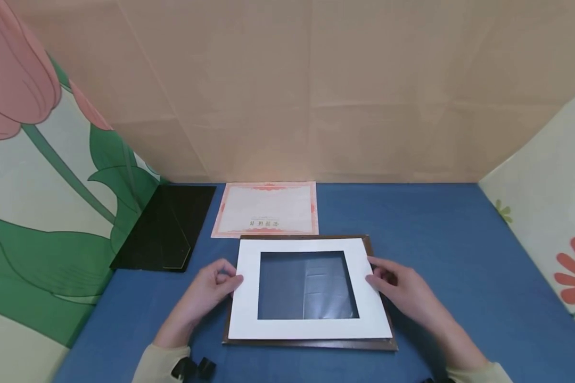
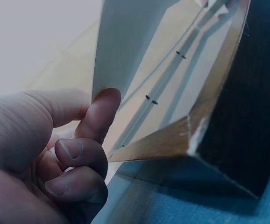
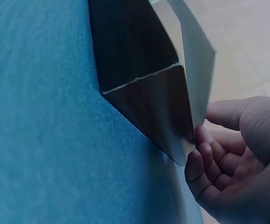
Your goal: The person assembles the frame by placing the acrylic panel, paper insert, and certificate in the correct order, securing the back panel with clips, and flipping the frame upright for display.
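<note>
A white mat board with a rectangular window lies above a dark brown picture frame. My left hand pinches the mat's left edge between thumb and fingers. On the opposite edge, my right hand pinches it the same way. In the left wrist view, the mat board stands off from the frame, whose inside edge shows small dark tabs. A gap also separates the mat board from the frame's corner in the right wrist view. Through the window a shiny, creased-looking surface shows.
Beyond the frame lies a certificate sheet with a red patterned border, upside down to me. A black backing panel rests at the left, near the flower-printed wall. Blue cloth covers the table; a tan sheet hangs behind.
</note>
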Available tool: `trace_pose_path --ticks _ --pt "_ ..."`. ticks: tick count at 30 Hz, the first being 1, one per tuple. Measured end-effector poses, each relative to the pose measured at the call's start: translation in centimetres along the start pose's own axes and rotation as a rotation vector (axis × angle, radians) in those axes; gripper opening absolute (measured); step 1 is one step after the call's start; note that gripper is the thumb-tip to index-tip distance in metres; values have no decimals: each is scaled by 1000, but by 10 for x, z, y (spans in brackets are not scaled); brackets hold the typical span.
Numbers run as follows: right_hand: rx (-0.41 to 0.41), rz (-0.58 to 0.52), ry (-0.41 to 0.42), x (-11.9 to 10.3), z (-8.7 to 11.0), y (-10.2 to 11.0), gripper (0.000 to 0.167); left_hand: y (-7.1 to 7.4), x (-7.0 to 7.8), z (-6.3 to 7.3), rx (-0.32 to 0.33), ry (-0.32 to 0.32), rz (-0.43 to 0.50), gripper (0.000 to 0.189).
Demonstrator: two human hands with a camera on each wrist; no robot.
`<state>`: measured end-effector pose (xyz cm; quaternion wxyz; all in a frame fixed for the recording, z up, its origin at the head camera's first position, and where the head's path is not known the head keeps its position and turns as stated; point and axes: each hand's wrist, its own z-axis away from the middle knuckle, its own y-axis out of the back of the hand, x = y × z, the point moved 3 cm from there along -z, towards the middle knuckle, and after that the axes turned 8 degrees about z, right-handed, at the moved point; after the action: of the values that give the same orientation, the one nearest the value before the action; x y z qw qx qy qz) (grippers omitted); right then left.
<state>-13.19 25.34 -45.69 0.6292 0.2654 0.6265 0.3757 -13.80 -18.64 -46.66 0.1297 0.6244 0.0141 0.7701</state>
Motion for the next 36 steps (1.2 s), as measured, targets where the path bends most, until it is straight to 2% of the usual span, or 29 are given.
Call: trace_pose_path --ticks 11,16,23,30,36 --pt "15 73 27 -3 1 0 53 -4 -8 -4 18 16 -32 16" --pt "14 56 29 -1 1 -1 55 -3 -9 -5 22 17 -44 16" --pt "-18 19 29 4 1 -5 50 -3 -10 -6 31 5 -75 15" --pt "-23 -3 9 6 0 -6 53 -7 -12 -8 60 -24 -172 14" --pt "-26 -13 12 6 1 -6 56 -11 -8 -7 114 -53 -299 16"
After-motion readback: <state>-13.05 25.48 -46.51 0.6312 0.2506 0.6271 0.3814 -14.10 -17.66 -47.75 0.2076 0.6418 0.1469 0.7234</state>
